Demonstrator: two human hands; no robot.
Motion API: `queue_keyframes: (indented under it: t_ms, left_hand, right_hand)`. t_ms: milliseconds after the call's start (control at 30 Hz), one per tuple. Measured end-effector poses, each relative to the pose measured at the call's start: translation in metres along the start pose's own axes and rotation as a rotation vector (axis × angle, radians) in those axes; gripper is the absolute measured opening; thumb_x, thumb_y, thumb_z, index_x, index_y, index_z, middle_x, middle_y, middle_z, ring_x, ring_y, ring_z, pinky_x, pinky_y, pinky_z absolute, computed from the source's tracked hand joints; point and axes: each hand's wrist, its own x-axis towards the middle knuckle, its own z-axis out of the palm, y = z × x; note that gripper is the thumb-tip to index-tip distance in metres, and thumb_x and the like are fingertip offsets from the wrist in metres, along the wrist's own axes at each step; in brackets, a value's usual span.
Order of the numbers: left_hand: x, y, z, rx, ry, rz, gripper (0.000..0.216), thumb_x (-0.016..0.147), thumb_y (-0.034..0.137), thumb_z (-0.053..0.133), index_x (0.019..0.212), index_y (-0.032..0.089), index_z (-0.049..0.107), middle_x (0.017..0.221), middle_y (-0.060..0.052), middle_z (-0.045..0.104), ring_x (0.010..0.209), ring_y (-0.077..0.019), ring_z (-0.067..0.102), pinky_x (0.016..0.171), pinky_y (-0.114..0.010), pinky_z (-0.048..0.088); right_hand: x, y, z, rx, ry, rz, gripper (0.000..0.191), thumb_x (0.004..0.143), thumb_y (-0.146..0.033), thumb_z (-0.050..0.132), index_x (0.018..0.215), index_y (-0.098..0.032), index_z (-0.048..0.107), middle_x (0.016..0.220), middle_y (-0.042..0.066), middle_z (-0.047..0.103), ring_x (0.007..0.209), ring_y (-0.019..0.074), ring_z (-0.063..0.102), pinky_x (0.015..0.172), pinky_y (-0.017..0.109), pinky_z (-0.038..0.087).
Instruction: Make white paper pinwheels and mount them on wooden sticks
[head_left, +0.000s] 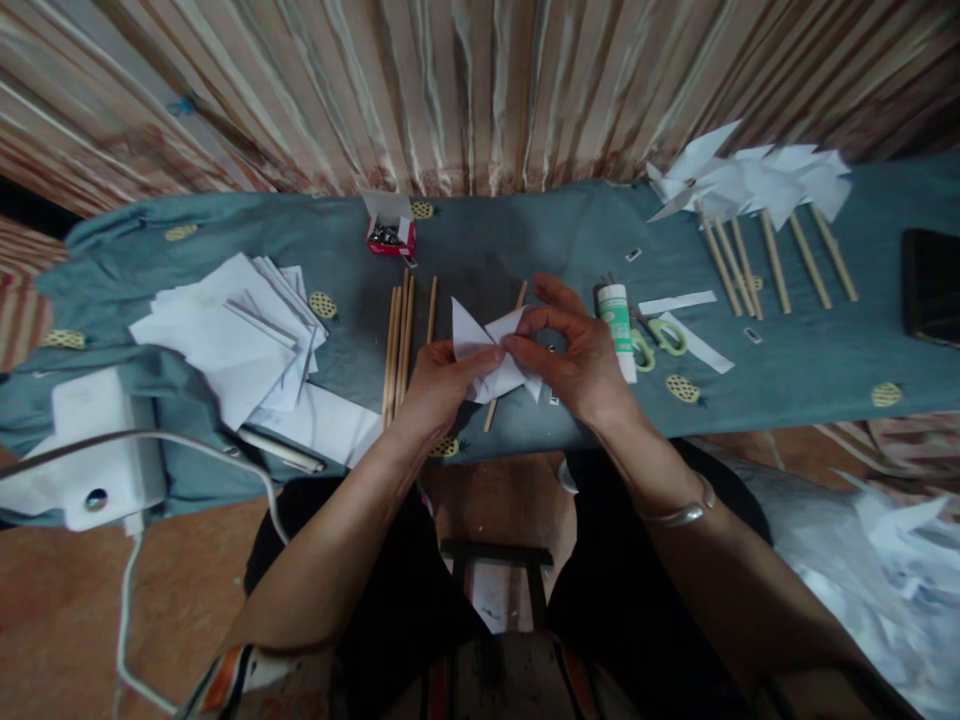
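Note:
A folded white paper pinwheel [480,352] is held between both hands over the middle of the table covered in teal cloth [525,230]. My left hand [437,383] pinches its lower left side. My right hand [571,352] pinches the paper's centre with thumb and fingers curled. A wooden stick [496,398] lies under the paper. Several more sticks [399,335] lie just left of my left hand.
A pile of white paper squares [232,340] lies at the left. A glue stick [618,325] and green scissors [658,338] rest right of my hands. Finished paper pinwheels on sticks [757,215] lie far right. A red box of pins [390,232] stands behind. White device with cable [105,450] at left edge.

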Motion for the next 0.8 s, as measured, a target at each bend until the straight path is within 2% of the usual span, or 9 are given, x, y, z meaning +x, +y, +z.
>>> queue_keyframes:
  t_ms: [167, 333, 433, 533, 633, 800]
  left_hand:
    - [0.001, -0.001, 0.000, -0.019, 0.024, 0.003, 0.020, 0.051, 0.027, 0.082, 0.063, 0.016, 0.070, 0.059, 0.000, 0.068, 0.057, -0.0117, 0.060, 0.057, -0.023, 0.047]
    - [0.004, -0.001, -0.001, 0.005, 0.093, 0.022, 0.012, 0.055, 0.023, 0.077, 0.061, 0.016, 0.069, 0.061, 0.000, 0.069, 0.056, -0.0109, 0.059, 0.055, -0.023, 0.046]
    - [0.005, -0.001, -0.003, 0.021, 0.102, 0.018, 0.011, 0.056, 0.023, 0.077, 0.061, 0.016, 0.070, 0.060, 0.000, 0.068, 0.054, -0.0105, 0.058, 0.053, -0.023, 0.045]
    - [0.003, 0.000, -0.003, 0.029, 0.087, 0.017, 0.013, 0.056, 0.025, 0.078, 0.061, 0.016, 0.070, 0.060, 0.000, 0.068, 0.053, -0.0105, 0.057, 0.052, -0.023, 0.043]
    - [0.001, 0.001, -0.002, 0.045, 0.070, 0.018, 0.014, 0.055, 0.026, 0.079, 0.061, 0.015, 0.071, 0.061, -0.001, 0.069, 0.053, -0.0108, 0.057, 0.051, -0.023, 0.043]
    - [-0.002, 0.005, 0.000, 0.098, 0.061, 0.055, 0.015, 0.055, 0.028, 0.078, 0.059, 0.016, 0.070, 0.057, 0.001, 0.066, 0.051, -0.0101, 0.054, 0.049, -0.022, 0.040]
  right_hand:
    - [-0.001, -0.005, -0.001, -0.010, -0.014, -0.002, 0.008, 0.073, -0.024, 0.076, 0.073, -0.025, 0.069, 0.140, 0.002, 0.057, 0.134, 0.0282, 0.050, 0.115, 0.049, 0.036]
    - [0.000, -0.006, -0.007, 0.080, 0.041, 0.015, 0.014, 0.074, -0.028, 0.075, 0.086, -0.024, 0.069, 0.139, 0.005, 0.056, 0.131, 0.0254, 0.053, 0.112, 0.045, 0.040]
    - [0.003, -0.002, -0.010, 0.154, 0.073, 0.073, 0.032, 0.071, -0.033, 0.078, 0.100, -0.026, 0.065, 0.126, 0.004, 0.064, 0.118, 0.0225, 0.062, 0.101, 0.041, 0.049]
    - [0.004, 0.001, -0.011, 0.265, -0.010, 0.189, 0.056, 0.064, -0.037, 0.082, 0.114, -0.027, 0.060, 0.102, 0.001, 0.071, 0.091, 0.0190, 0.069, 0.084, 0.037, 0.056]
    - [0.004, 0.001, -0.009, 0.352, -0.091, 0.304, 0.068, 0.058, -0.036, 0.085, 0.119, -0.025, 0.057, 0.079, -0.003, 0.071, 0.073, 0.0173, 0.068, 0.070, 0.033, 0.057]
    - [0.001, 0.001, -0.005, 0.373, -0.113, 0.370, 0.077, 0.055, -0.035, 0.085, 0.125, -0.021, 0.054, 0.069, -0.004, 0.071, 0.059, 0.0168, 0.066, 0.055, 0.030, 0.051]
